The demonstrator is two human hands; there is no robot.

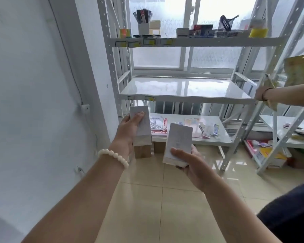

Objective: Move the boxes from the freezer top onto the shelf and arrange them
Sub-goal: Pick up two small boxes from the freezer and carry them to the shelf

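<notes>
Nearest, right hand grips a smooth white rectangular box by its lower end, long axis leaning up and away toward the shelf; left hand clasps a second box, near upright, below the shelf's glossy middle tier; print on both is unreadable

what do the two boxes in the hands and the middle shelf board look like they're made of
Box in the left hand and box in the right hand: likely thin cardboard, white with faint print; flat faces, crisp folded edges, a slight sheen suggesting a coating or wrap. Middle shelf board: looks like white painted metal or laminate, glossy, since it mirrors the window; which one is unclear.
</notes>
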